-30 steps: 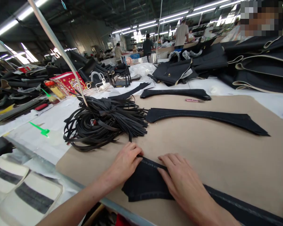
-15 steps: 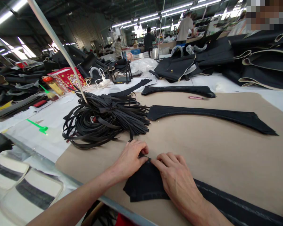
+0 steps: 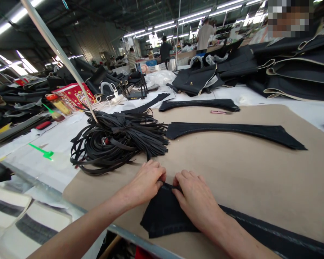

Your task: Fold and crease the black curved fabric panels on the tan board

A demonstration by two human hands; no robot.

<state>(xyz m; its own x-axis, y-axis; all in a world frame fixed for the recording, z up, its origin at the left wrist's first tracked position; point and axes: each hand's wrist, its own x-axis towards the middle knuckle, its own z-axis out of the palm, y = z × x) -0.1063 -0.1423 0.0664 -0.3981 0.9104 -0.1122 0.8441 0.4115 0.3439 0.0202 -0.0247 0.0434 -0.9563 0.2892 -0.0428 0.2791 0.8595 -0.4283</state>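
A long black fabric-like strip [image 3: 167, 216] with a flared end lies at the table's front edge and runs off to the lower right. My left hand [image 3: 149, 180] pinches the far edge of its flared end. Beside it, my right hand [image 3: 191, 190] grips the same edge between thumb and fingers, a short gap away. The right hand and forearm cover the strip's middle. Beyond the left hand lies a coiled bundle of thin black straps [image 3: 118, 140]. Farther back are a stack of similar curved black pieces [image 3: 232, 131] and a shorter stack [image 3: 199, 104].
Brown board [image 3: 259, 172] covers the work surface. A pink-handled tool [image 3: 220, 112] lies near the back. At left are a green applicator [image 3: 44, 153] and a slanting pole [image 3: 62, 57]. Black bags [image 3: 197, 79] are piled behind. Several people stand in the background.
My right hand has shifted slightly away from the left along the edge, widening the gap between them. The whole view has moved a little.
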